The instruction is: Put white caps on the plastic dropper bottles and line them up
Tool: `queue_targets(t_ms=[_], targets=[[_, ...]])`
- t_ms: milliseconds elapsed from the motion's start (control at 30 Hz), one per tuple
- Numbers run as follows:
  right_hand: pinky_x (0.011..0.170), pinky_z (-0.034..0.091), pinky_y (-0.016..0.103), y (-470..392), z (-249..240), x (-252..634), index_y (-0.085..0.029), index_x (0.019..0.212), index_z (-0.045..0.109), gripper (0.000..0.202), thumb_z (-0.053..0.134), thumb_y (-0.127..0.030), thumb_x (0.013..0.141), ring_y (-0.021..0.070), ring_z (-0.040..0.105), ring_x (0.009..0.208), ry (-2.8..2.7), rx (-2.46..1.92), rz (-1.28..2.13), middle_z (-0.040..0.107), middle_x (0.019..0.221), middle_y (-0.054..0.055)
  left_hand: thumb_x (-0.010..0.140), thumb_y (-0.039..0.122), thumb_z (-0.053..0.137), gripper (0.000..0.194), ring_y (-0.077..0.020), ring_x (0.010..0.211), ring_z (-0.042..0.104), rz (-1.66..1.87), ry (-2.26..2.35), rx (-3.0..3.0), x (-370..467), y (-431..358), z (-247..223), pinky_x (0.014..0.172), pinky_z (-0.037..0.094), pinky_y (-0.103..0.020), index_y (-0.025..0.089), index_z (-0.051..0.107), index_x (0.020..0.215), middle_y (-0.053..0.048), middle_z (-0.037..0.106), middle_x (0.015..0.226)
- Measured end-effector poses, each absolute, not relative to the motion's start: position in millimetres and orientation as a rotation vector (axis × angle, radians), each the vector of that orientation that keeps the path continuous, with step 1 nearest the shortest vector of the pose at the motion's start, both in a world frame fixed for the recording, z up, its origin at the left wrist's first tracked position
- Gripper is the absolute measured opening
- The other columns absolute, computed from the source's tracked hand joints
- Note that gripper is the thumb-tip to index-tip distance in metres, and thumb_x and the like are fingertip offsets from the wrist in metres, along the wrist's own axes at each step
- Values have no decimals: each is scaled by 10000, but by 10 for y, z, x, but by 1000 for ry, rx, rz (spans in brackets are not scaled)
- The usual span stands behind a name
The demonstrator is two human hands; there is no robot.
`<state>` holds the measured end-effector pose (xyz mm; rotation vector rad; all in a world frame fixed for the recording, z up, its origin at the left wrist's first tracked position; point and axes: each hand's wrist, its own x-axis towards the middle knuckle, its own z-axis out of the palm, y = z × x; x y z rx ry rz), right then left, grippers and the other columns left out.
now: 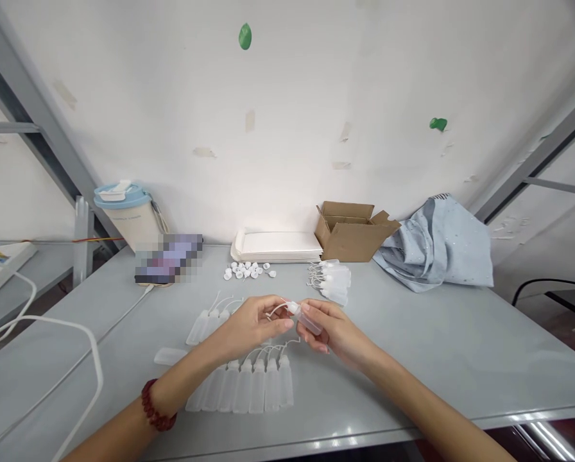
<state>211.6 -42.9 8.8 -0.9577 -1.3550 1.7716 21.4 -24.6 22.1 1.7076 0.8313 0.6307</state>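
Note:
My right hand grips the body of a small translucent plastic squeeze bottle, tilted above the table. At its white top, the fingers of my left hand are closed, and a thin white strap curves between them. Exactly what those fingertips pinch is partly hidden. Below and behind my left forearm lie rows of similar bottles, side by side with thin straps at their tops. One bottle lies apart at the left. A small group of capped bottles lies beyond my right hand.
Loose white caps are heaped near a stack of white trays. An opened cardboard box and a grey-blue cloth bag stand against the wall. At left are a lidded cup, a phone and a white cable.

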Motion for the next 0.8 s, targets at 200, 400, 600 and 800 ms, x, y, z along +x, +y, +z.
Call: queue_targets(t_ms=[200, 400, 600, 800], targets=[[440, 137, 219, -429, 123, 2131, -167, 674, 437, 349, 474, -456, 868, 49, 260, 459, -1457, -1031, 1728, 425, 565, -49, 830, 423, 512, 333, -146, 688, 539, 658, 957, 1701, 227, -263, 218, 638, 441, -258, 179, 639, 1018, -39, 649, 889], [454, 161, 224, -408, 63, 2129, -170, 678, 440, 369, 460, -491, 859, 62, 261, 474, -1588, -1124, 1613, 364, 537, -60, 832, 377, 501, 276, -126, 636, 511, 638, 972, 1727, 232, -278, 223, 590, 417, -228, 157, 662, 874, -16, 624, 764], [489, 226, 226, -415, 36, 2107, -177, 703, 438, 358, 417, -484, 885, 79, 310, 513, -1679, -1171, 1399, 342, 557, -57, 821, 352, 517, 243, -118, 650, 523, 630, 954, 1707, 243, -292, 224, 607, 443, -223, 159, 632, 914, -10, 610, 829], [502, 258, 235, -469, -14, 2084, -173, 802, 483, 291, 357, -405, 924, 91, 322, 502, -1978, -1213, 955, 376, 552, -53, 846, 383, 477, 303, -108, 567, 518, 655, 942, 1669, 256, -270, 135, 560, 441, -217, 146, 573, 683, 24, 516, 612]])
